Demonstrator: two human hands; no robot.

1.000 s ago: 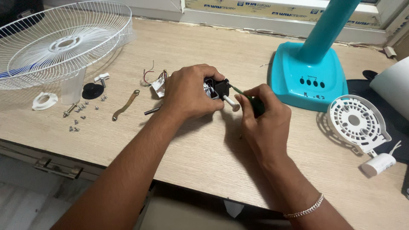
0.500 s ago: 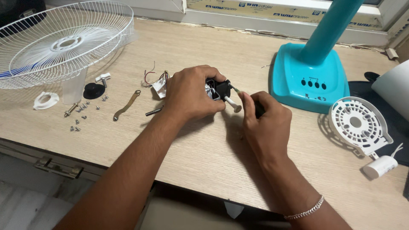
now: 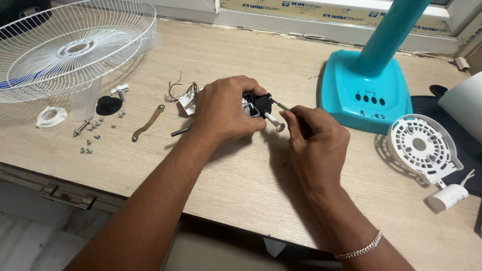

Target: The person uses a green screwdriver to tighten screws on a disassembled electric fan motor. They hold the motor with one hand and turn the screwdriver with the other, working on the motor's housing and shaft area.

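The left hand is closed around a small black motor part and presses it down on the wooden table, so that it does not turn while it is worked on. The right hand grasps a thin screwdriver and keeps it tilted, with the tip touching the upper right side of the part.

The part lies left of the turquoise fan base, near it but apart. It is black and compact, with some metal showing inside, and a white pin with a round end sticks out toward the right hand. Thin wires come out behind the left hand, on the side away from the base. Further from the base on that side lie small screws, a bent metal bracket and the white wire guard. A white round cover lies just right of the base.
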